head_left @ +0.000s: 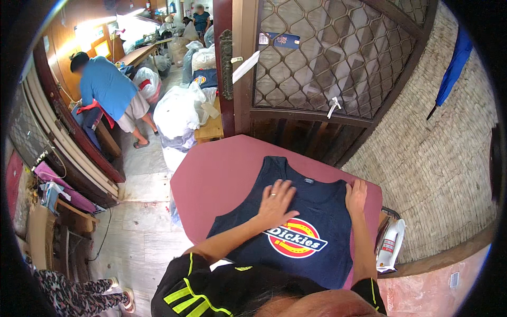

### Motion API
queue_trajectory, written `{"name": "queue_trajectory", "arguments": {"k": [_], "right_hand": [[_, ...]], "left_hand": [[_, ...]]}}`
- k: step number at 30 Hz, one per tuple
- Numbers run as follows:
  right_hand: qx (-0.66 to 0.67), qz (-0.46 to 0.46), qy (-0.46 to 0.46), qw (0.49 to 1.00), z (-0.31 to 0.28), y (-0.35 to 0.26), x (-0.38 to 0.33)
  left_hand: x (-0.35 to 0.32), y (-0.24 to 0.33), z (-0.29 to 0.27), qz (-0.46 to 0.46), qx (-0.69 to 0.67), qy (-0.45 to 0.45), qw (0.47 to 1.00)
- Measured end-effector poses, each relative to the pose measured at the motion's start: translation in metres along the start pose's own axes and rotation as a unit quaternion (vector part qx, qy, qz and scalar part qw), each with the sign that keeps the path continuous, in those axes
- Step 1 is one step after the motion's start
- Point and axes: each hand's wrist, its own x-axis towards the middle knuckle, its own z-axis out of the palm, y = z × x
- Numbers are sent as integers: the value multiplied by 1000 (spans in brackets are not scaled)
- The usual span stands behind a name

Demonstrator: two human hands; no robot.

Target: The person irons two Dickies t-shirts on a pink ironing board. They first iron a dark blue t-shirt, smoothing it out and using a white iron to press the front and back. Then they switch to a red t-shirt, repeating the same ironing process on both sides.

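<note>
A navy sleeveless shirt (pixel 325 211) with a red, yellow and white printed emblem lies spread on a maroon padded pressing table (pixel 203 169). Its neckline faces away from me, and my body hides part of its lower edge. Flat on the chest, just above the emblem, rests my left hand (pixel 277 203), fingers spread; a ring shows on one finger. At the shirt's right shoulder, my right hand (pixel 356 198) has its fingers bent together over the fabric edge. A white clothes iron (pixel 391 245) stands beside the table's right edge.
A dark metal grille door (pixel 327 58) stands right behind the table. White plastic bags (pixel 179 111) pile up at its far left. One person in blue (pixel 108 87) bends over at left; another's patterned trousers (pixel 79 293) show lower left. A blue umbrella (pixel 454 68) hangs at right.
</note>
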Motion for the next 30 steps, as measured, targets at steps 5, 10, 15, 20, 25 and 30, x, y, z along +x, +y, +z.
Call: {"name": "queue_trajectory", "arguments": {"k": [5, 10, 15, 20, 25, 30], "right_hand": [[-9, -7, -69, 998, -32, -33, -100], [-45, -10, -75, 996, -15, -29, -117], [-74, -4, -90, 993, -13, -31, -102], [-82, 12, -90, 993, 9, -47, -74], [-88, 12, -57, 994, 39, -4, -29], [-146, 69, -97, 982, 48, -10, -12]], "left_hand": [[-34, -46, 10, -149, 62, 43, 986], [-5, -72, 13, -117, 100, 58, 986], [26, -76, 14, -59, 137, 68, 986], [40, -108, 41, -38, 109, 19, 993], [61, -84, 42, -59, 110, 30, 992], [58, -84, 36, -97, 92, -9, 991]]}}
